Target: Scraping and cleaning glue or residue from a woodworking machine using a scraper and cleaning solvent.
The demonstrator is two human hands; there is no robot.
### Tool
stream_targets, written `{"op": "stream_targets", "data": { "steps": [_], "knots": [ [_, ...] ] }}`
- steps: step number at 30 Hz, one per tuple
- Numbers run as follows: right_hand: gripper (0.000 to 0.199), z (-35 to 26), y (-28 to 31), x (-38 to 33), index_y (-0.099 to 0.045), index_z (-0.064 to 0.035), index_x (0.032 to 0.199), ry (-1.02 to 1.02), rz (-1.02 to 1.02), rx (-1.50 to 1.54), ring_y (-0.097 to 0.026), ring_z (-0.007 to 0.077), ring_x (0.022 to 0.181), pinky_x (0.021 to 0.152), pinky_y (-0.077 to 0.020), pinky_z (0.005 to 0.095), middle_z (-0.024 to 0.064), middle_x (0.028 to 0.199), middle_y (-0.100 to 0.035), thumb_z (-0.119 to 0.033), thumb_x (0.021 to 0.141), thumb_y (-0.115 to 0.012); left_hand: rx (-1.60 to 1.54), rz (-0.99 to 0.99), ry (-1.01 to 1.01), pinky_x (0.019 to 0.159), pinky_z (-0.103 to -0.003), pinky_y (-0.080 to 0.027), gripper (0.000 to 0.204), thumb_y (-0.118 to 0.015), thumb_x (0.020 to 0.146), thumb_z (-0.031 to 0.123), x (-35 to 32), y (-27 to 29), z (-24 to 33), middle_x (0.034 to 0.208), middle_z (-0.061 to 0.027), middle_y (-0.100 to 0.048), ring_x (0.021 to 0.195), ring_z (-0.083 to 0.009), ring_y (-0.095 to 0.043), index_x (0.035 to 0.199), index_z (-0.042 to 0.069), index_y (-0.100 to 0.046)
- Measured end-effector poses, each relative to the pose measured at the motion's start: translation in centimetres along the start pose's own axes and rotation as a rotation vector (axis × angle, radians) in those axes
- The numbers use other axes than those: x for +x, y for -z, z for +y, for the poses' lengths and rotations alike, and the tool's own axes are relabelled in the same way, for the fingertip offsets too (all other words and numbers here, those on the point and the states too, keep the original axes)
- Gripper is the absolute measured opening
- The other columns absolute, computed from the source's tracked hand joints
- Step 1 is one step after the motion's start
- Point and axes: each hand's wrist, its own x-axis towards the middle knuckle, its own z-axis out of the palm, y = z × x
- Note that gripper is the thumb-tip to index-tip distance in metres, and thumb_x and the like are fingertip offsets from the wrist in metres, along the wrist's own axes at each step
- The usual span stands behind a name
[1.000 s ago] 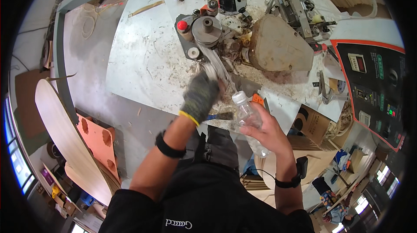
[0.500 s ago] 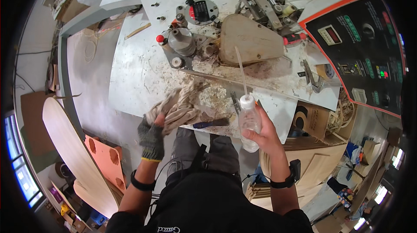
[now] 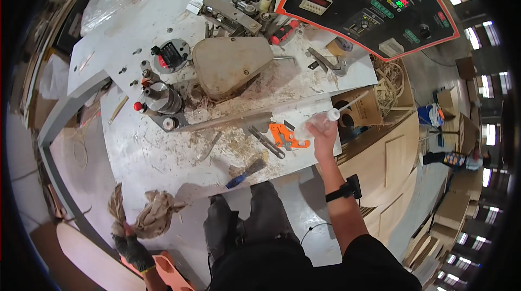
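My left hand, in a dark knitted glove, grips a crumpled beige rag that hangs off the left of the table's front edge. In my bare right hand is a clear squeeze bottle with a white cap and a long thin spout. The bottle is tilted, its spout pointing up and to the right. It is over the table's right front part, beside an orange plate and a long metal tool. A blue-handled scraper or brush lies at the front edge.
A machine with a beige cover stands on the dusty white table. A red-handled tool lies behind it. The control panel rises at the back right. Wood panels and a scrap box are at the right.
The view has turned. My left hand has carried the rag off the tabletop to the left. My right hand has moved the bottle right and tipped it from upright.
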Motion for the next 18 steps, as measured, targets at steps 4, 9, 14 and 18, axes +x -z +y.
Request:
{"op": "stream_targets", "data": {
  "steps": [4,9,14,18],
  "knots": [
    [0.053,7.1,2.7,4.5,-0.05,-0.0037,0.118,0.202,0.224,-0.172,-0.058,0.0176,0.103,0.093,-0.0463,0.0307,0.0065,0.109,-0.06,0.008,0.073,-0.075,-0.04,0.033,-0.028,0.094,-0.03,-0.043,0.04,-0.065,0.092,0.011,2.0,5.4,-6.4,0.121,-0.0078,-0.063,0.106,-0.0156,-0.055,0.129,-0.003,-0.057],
    [0.039,9.1,4.8,6.4,-0.054,-0.0049,0.11,0.218,0.184,-0.213,-0.057,0.0152,0.097,0.09,-0.0466,0.0299,0.0055,0.103,-0.062,0.003,0.076,-0.074,0.182,0.195,-0.272,0.084,-0.031,-0.046,0.028,-0.059,0.088,0.001,-0.9,7.1,-11.0,0.105,-0.0085,-0.064,0.094,-0.0188,-0.058,0.115,-0.004,-0.06],
    [0.038,13.4,9.1,9.5,-0.05,-0.0011,0.125,0.384,0.002,-0.33,-0.058,0.0167,0.104,0.095,-0.0457,0.0305,0.0091,0.114,-0.061,-0.007,0.09,-0.065,0.603,0.272,-0.262,0.087,-0.036,-0.049,0.037,-0.049,0.084,-0.008,-6.8,10.4,-18.1,0.107,-0.0155,-0.065,0.099,-0.0267,-0.06,0.119,-0.007,-0.058],
    [0.048,13.1,9.5,9.8,-0.048,-0.0005,0.132,0.341,0.15,-0.294,-0.05,0.0212,0.122,0.107,-0.037,0.0357,0.0125,0.127,-0.055,-0.02,0.092,-0.066,1.198,0.075,-0.379,0.091,-0.04,-0.049,0.038,-0.058,0.085,-0.002,-10.0,7.8,-18.5,0.107,-0.0169,-0.064,0.105,-0.0302,-0.06,0.122,-0.006,-0.056]
  ]
}}
